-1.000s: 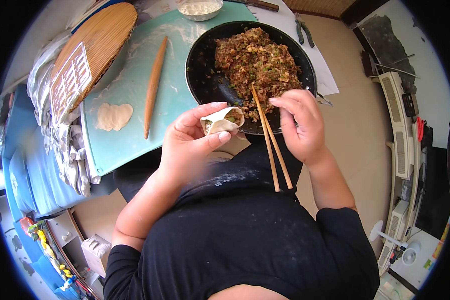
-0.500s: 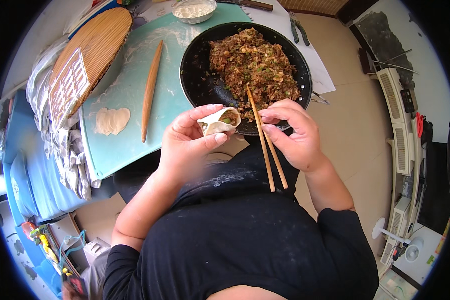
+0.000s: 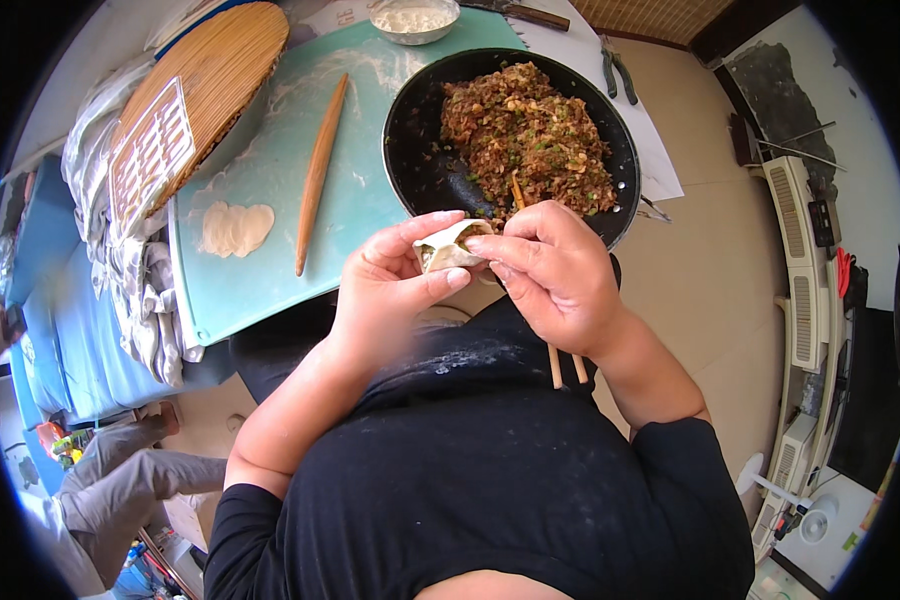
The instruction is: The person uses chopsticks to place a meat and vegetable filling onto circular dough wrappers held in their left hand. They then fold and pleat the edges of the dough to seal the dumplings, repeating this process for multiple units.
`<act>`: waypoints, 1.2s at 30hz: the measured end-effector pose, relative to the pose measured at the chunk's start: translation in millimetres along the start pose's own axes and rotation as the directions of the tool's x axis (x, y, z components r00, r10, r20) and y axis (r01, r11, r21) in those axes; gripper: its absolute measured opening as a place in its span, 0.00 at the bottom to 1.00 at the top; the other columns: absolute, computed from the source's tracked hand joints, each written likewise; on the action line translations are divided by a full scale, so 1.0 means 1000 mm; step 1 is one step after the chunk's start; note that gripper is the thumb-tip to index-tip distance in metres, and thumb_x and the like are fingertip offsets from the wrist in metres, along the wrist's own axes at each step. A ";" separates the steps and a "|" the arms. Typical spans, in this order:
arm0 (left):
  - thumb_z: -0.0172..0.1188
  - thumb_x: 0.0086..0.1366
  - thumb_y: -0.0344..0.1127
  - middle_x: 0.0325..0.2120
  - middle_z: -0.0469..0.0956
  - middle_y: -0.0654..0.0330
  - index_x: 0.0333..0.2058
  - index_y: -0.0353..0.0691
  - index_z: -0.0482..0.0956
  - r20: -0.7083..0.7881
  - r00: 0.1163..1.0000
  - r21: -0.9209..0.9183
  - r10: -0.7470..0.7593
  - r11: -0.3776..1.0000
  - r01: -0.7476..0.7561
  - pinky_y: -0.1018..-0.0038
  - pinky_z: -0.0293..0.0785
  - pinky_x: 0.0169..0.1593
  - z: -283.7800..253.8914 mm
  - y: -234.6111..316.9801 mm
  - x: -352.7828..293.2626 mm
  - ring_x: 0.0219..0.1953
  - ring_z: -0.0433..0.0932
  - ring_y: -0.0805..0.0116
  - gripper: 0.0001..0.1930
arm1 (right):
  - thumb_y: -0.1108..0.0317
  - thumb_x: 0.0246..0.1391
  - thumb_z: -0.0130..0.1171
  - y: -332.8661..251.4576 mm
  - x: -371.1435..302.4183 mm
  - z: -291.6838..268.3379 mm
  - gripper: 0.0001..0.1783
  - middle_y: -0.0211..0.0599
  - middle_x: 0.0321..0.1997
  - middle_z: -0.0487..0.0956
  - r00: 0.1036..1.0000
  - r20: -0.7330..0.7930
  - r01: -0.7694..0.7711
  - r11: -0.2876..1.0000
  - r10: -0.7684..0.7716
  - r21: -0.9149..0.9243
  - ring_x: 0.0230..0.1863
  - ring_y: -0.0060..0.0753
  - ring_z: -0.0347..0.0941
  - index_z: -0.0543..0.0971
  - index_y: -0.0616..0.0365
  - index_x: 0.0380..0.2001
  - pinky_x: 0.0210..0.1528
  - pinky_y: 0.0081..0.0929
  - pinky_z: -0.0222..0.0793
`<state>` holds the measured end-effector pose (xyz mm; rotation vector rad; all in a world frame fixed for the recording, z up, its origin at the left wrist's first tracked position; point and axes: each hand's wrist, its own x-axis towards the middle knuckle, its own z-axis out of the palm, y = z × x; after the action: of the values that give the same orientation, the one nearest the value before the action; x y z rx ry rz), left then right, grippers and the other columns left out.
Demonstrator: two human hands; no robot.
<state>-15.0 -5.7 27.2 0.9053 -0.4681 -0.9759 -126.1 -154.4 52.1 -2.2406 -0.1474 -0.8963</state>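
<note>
1. Left hand [image 3: 385, 290] grasps the dumpling [image 3: 436, 250] near the pan [image 3: 402, 165]; right hand [image 3: 565, 275] pinches its edge.
2. Done, by my judgement: dumpling filled and partly folded. Left: its edge, apparently unsealed beside the right fingertips.
3. Unfilled wrappers [image 3: 235, 229] lie overlapped on the mat [image 3: 370, 95]; ample filling [image 3: 530, 130] remains in the pan.
4. Change: in the preceding frame the right hand is apart from the dumpling; now it makes contact, partly hiding the chopsticks [image 3: 556, 368].
</note>
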 end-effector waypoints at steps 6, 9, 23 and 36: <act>0.62 0.52 0.21 0.46 0.74 0.51 0.51 0.35 0.70 0.020 0.999 0.036 -0.027 0.999 0.026 0.69 0.72 0.51 -0.003 0.002 -0.001 0.46 0.75 0.65 0.25 | 0.78 0.41 0.60 -0.002 0.004 -0.003 0.12 0.35 0.25 0.71 1.000 0.006 0.003 1.000 -0.003 0.028 0.25 0.34 0.68 0.80 0.57 0.33 0.26 0.26 0.64; 0.62 0.52 0.21 0.46 0.74 0.52 0.50 0.36 0.70 0.008 1.000 0.061 0.013 0.998 -0.013 0.69 0.72 0.51 -0.003 0.000 -0.001 0.46 0.75 0.65 0.25 | 0.79 0.41 0.60 0.000 0.007 -0.002 0.12 0.35 0.25 0.71 0.998 0.067 0.022 1.000 -0.021 -0.020 0.24 0.33 0.68 0.80 0.57 0.33 0.26 0.25 0.64; 0.62 0.53 0.22 0.45 0.75 0.51 0.49 0.37 0.71 -0.001 1.000 0.000 0.007 1.000 -0.007 0.70 0.74 0.48 -0.007 -0.001 -0.003 0.46 0.76 0.63 0.23 | 0.82 0.44 0.58 -0.003 0.004 -0.005 0.11 0.34 0.26 0.71 0.984 -0.076 -0.148 0.981 0.158 0.124 0.25 0.27 0.69 0.79 0.59 0.32 0.27 0.20 0.64; 0.64 0.52 0.24 0.48 0.72 0.55 0.49 0.39 0.72 0.034 0.997 0.025 0.070 0.997 -0.071 0.74 0.74 0.46 -0.009 -0.006 -0.002 0.45 0.75 0.66 0.23 | 0.78 0.45 0.61 0.008 0.001 -0.002 0.15 0.28 0.31 0.76 0.829 0.276 -0.558 0.688 0.486 0.465 0.31 0.14 0.70 0.78 0.59 0.39 0.34 0.14 0.67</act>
<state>-12.7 -2.1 17.6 0.8915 -0.5388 -0.9239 -124.0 -162.1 49.0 -1.6677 0.1737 -0.3274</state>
